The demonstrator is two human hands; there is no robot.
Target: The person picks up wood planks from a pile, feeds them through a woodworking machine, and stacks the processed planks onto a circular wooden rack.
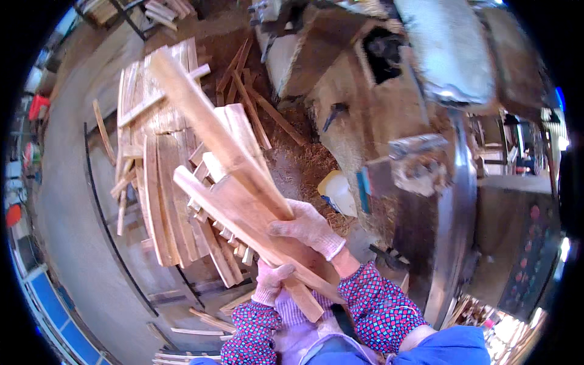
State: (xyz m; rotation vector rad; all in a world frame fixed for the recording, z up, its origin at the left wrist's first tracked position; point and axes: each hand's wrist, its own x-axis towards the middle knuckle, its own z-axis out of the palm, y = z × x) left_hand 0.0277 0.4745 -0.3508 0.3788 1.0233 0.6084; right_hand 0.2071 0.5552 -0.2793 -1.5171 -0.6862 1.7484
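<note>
Two light-brown wooden boards cross in front of me. The long narrow board reaches up and to the left over a stack of planks. Beneath it lies a wider board, its pale edge facing left. My right hand, in a pale knitted glove, is closed around the lower end of the long board, thumb across its face. My left hand, also gloved, is closed on the wider board's near left edge. A board end sticks out beside it; which board it belongs to cannot be told.
Stacked planks rest on a low dark metal frame at left. Scrap slats lie on the sawdust-strewn floor ahead. A dusty machine with a metal rail stands at right, near a white plastic container.
</note>
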